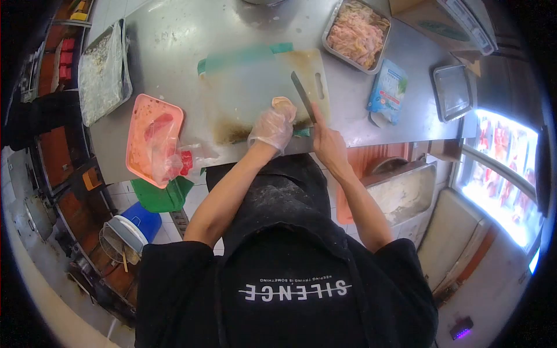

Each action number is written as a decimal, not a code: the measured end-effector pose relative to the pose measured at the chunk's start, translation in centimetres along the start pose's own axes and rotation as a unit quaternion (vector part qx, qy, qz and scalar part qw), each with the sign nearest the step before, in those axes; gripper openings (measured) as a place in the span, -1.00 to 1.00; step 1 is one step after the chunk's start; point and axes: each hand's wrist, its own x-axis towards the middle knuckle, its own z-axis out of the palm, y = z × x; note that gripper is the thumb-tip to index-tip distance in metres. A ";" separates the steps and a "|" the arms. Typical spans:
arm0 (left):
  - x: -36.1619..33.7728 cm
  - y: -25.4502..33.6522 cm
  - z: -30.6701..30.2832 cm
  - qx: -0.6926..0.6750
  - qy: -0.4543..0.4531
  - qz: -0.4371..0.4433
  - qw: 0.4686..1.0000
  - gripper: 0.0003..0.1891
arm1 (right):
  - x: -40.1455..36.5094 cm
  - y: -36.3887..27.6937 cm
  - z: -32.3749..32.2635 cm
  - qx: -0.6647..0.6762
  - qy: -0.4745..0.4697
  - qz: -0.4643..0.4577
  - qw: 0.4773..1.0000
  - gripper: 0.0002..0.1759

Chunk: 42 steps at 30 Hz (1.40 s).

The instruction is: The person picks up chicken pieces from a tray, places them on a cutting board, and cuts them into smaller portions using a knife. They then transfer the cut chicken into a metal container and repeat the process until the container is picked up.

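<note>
My left hand (pixel 271 131), in a clear plastic glove, is closed around a pale, tan-edged piece of meat (pixel 284 104) at the near edge of the cutting board (pixel 249 87). Its exact cut is hard to make out. In my bare right hand (pixel 329 142) is a knife (pixel 301 94), its blade pointing away from me over the board's right side, apart from the meat. Brown stains mark the board, which has a handle slot on the right. Something green (pixel 282 47) shows from under its far edge.
Left of the board lies a pink tray (pixel 178 110) with a plastic bag (pixel 165 145); a plastic-covered tray (pixel 125 75) stands farther left. Beyond the board, right, are a metal tray of raw meat strips (pixel 355 35), a blue packet (pixel 389 87) and a small metal tray (pixel 439 95).
</note>
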 end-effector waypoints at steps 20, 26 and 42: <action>-1.5 -0.1 -1.8 -0.353 0.099 -0.294 0.883 -0.52 | -2.3 -2.1 3.5 -0.016 -0.001 0.075 0.997 -0.18; -2.4 -6.8 -1.6 -0.591 0.199 -0.382 0.682 -0.81 | -1.5 -1.4 3.0 -0.034 0.034 0.081 0.996 -0.18; 4.2 -5.5 0.4 -0.081 0.261 0.338 0.901 -0.70 | -1.8 -2.8 6.2 -0.090 0.005 0.029 0.995 0.02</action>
